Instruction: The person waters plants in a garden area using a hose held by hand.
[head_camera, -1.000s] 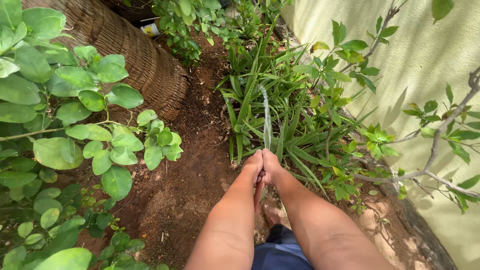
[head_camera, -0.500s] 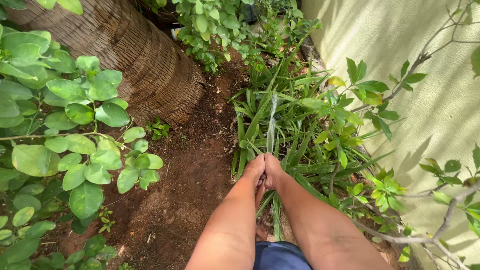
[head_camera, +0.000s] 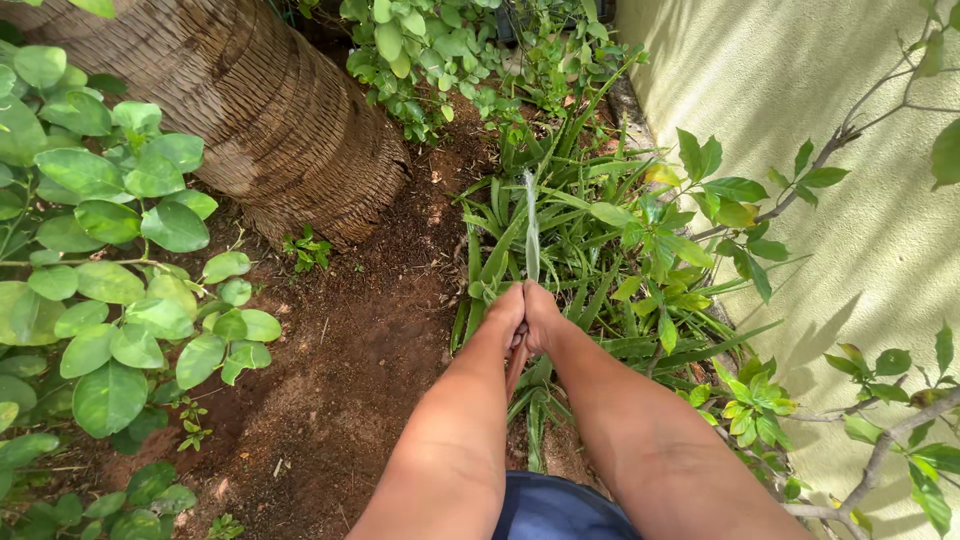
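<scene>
My left hand (head_camera: 507, 310) and right hand (head_camera: 541, 312) are pressed together, both clamped around the end of a reddish hose (head_camera: 516, 368) that runs down between my forearms toward my blue shorts (head_camera: 545, 510). A thin jet of water (head_camera: 532, 228) shoots up and away from my knuckles, arcing over a clump of long-bladed green plants (head_camera: 560, 250) growing just ahead of my hands. To the left lies bare reddish-brown soil (head_camera: 350, 370), with a ridged palm trunk (head_camera: 260, 110) standing beyond it and a round-leaved shrub (head_camera: 110, 290) filling the left edge. A pale yellow wall (head_camera: 840, 90) runs along the right, with thin leafy branches (head_camera: 800, 180) reaching across it
</scene>
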